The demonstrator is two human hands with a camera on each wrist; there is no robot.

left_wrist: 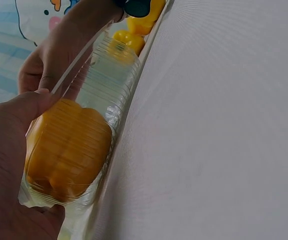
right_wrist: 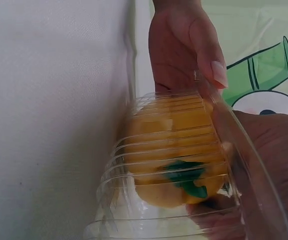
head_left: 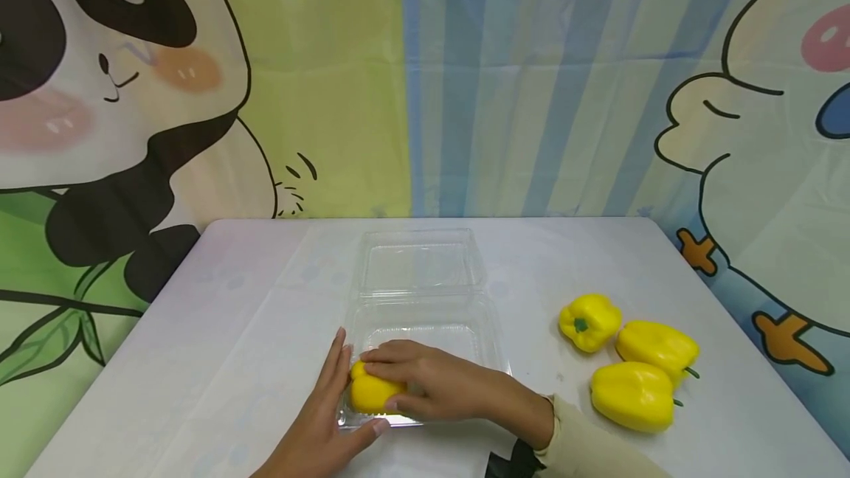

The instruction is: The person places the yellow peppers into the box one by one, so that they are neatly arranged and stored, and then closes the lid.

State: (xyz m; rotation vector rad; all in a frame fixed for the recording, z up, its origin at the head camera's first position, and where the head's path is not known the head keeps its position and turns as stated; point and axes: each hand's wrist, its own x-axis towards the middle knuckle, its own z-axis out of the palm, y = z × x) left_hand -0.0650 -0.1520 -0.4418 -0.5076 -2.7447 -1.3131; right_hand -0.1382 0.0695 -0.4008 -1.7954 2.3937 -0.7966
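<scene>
A yellow bell pepper (head_left: 372,393) lies in the front left corner of a clear plastic clamshell container (head_left: 421,271), whose lid is folded back. My right hand (head_left: 441,382) reaches over the front wall and grips the pepper, fingers over its top and thumb at its near side. Along the container's left end lie the straight fingers of my left hand (head_left: 325,408), with its thumb at the front rim. Seen through the ribbed wall in the right wrist view, the pepper's green stem (right_wrist: 186,175) points toward the container's right end.
Three more yellow peppers sit on the right of the white table (head_left: 219,360): one farther back (head_left: 591,321), one behind (head_left: 657,349) and one nearer the front (head_left: 632,395). A cartoon-printed curtain (head_left: 345,80) hangs behind the table.
</scene>
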